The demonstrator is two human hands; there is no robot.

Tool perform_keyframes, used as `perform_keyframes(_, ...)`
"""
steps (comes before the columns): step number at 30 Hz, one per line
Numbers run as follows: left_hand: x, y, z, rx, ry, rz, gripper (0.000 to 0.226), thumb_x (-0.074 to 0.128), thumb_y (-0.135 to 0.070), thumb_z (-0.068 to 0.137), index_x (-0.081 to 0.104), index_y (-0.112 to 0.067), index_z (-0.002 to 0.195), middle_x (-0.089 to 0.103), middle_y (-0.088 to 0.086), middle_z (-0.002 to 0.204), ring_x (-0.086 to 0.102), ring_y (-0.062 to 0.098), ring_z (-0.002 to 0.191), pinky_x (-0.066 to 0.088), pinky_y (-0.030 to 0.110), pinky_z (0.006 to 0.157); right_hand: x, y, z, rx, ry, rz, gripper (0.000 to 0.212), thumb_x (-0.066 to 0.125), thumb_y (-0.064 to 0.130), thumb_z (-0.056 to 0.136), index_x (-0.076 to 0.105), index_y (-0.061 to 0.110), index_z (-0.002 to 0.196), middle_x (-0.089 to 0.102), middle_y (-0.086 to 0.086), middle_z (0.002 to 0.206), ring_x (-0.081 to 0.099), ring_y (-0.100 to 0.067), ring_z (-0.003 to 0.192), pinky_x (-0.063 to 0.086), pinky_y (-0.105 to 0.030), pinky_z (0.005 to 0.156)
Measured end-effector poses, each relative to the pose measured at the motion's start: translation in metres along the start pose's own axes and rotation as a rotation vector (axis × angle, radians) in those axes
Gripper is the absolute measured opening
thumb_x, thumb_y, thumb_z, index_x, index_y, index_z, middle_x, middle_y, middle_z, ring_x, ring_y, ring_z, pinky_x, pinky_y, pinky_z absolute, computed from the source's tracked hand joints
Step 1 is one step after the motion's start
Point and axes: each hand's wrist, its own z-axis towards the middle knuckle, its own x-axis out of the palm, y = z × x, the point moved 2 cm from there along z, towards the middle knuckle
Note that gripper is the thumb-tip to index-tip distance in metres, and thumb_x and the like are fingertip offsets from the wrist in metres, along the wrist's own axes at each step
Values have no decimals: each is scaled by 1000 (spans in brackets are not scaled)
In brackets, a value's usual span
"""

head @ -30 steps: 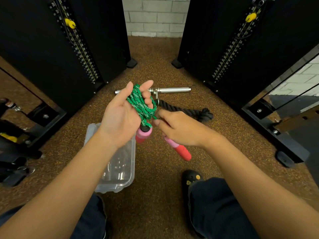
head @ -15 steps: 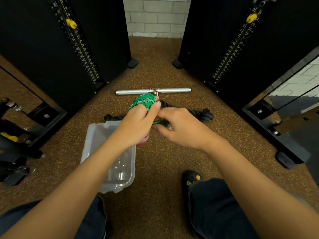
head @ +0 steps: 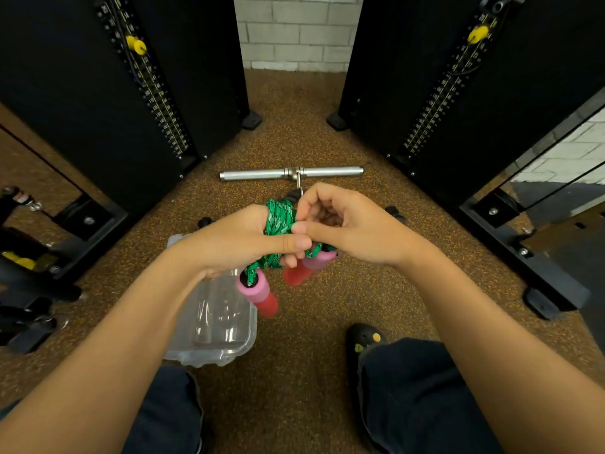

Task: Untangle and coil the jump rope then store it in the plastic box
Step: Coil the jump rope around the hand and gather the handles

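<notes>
Green jump rope (head: pixel 278 217) wrapped the gripping left hand (head: pixel 242 237) as the right hand (head: pixel 347 224) pinched a strand; keeping tension would probably stop the coil springing loose before reaching the plastic box (head: pixel 212 326).

Jump rope (head: pixel 278 221): green cord flecked white, wound in a tight bundle round your left grip (head: pixel 235 237), held above the floor (head: pixel 311 371). Its two pink-and-red foam handles (head: pixel 258 294) hang beneath. Plastic box (head: pixel 216 326): clear, open-topped, upright on the floor below the handles.
</notes>
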Motion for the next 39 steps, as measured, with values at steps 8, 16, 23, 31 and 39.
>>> perform_keyframes(8, -9, -3, -2, 67, -152, -200, 10, 56, -10, 81, 63, -4, 85, 63, -6, 53, 57, 0, 51, 49, 12, 55, -12, -5, -3, 95, 56, 190, 19, 52, 6, 91, 54, 21, 102, 59, -4, 106, 60, -7, 95, 50, -21, 88)
perform_keyframes(16, -9, -1, -1, 47, -165, -204, 14, 55, -9, 85, 63, -3, 95, 66, -4, 58, 60, 2, 56, 51, 13, 60, -11, -4, -6, 80, 25, 41, 31, 66, 12, 83, 55, 16, 111, 64, 1, 106, 64, -6, 98, 50, -16, 87)
perform_keyframes(23, -11, 2, 0, 71, -237, 36, 16, 62, -12, 84, 66, -20, 96, 68, -9, 68, 62, 0, 65, 50, 14, 68, -20, -4, -9, 27, -44, -137, 21, 65, 13, 83, 61, 16, 103, 65, 7, 94, 61, 1, 86, 52, -17, 79)
perform_keyframes(31, -9, -5, -4, 171, -301, 76, 14, 70, -18, 77, 70, -27, 87, 68, 25, 96, 66, 37, 82, 52, 49, 83, -17, -9, -7, 52, -2, -73, 22, 50, 9, 93, 52, 19, 112, 63, 6, 111, 61, -2, 101, 51, -23, 88)
perform_keyframes(39, -9, -5, -3, 182, -270, 62, 13, 65, -5, 80, 65, -17, 83, 65, 1, 75, 60, 0, 64, 51, 15, 68, -18, -7, -7, 21, 8, -20, 19, 55, 10, 90, 54, 24, 104, 61, 8, 103, 60, -6, 99, 49, -22, 88)
